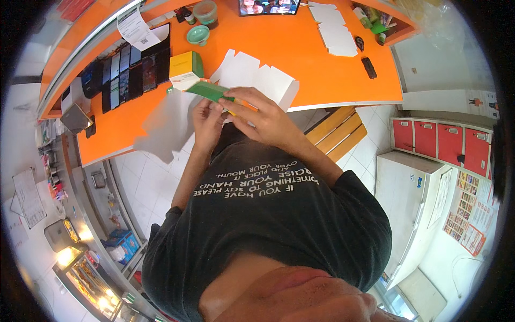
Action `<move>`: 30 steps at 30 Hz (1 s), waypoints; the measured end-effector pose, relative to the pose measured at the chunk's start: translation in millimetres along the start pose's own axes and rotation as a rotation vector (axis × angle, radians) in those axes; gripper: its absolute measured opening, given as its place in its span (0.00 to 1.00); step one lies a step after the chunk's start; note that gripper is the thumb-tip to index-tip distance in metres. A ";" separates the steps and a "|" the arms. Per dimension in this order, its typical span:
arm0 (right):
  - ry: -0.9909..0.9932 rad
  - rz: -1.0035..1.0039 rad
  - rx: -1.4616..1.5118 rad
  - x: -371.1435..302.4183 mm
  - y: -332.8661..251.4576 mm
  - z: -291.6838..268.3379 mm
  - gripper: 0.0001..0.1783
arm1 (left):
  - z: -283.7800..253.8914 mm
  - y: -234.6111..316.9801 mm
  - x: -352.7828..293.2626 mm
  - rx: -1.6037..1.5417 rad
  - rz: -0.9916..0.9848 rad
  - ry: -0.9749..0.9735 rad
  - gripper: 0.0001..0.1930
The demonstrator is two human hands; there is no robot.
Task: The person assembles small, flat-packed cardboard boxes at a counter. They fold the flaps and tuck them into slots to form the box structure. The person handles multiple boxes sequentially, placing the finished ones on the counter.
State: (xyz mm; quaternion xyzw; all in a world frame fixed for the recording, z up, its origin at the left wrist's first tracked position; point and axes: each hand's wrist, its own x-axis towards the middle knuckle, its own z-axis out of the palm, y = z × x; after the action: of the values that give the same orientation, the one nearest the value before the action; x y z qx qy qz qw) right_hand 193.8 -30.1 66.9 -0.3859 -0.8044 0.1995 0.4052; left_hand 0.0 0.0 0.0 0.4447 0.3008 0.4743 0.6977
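Observation:
In front of my chest, at the near edge of the orange table (pixel 257 43), I hold a partly folded green and yellow cardboard box (pixel 206 90). My left hand (pixel 206 126) is closed on its near side, with the fingertips pinching an edge. From above and the right, my right hand (pixel 263 118) grips the same box, its fingers bent over the panel. A blurred pale sheet (pixel 167 127) hangs beside my left hand; whether it is joined to the box I cannot tell. Just beyond stands a folded yellow, green and white box (pixel 185 67).
Flat white carton blanks (pixel 241 68) lie past my hands, with more blanks (pixel 335 35) at the back right. Several phones (pixel 126 70) line the left side. A green bowl (pixel 198 35), a plastic tub (pixel 206 13) and a screen (pixel 268 6) stand farther back. A wooden bench (pixel 338 131) is at right.

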 end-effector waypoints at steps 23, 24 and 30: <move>0.280 -0.086 0.209 5.6 -10.4 -17.9 0.11 | 30.4 40.2 -6.6 0.295 0.339 0.117 0.24; 0.287 -0.091 0.230 4.6 -9.8 -17.7 0.10 | 30.0 39.9 -5.6 0.335 0.432 0.198 0.22; 0.345 -0.021 0.545 4.8 -18.7 -10.8 0.08 | 39.7 61.6 -4.0 0.754 0.751 0.382 0.07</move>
State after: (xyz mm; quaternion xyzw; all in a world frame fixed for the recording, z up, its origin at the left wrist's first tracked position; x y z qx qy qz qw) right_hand 192.1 -38.0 87.6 -0.2828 -0.6448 0.3351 0.6260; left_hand 7.6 -7.5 72.7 0.6459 0.3914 0.6219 0.2069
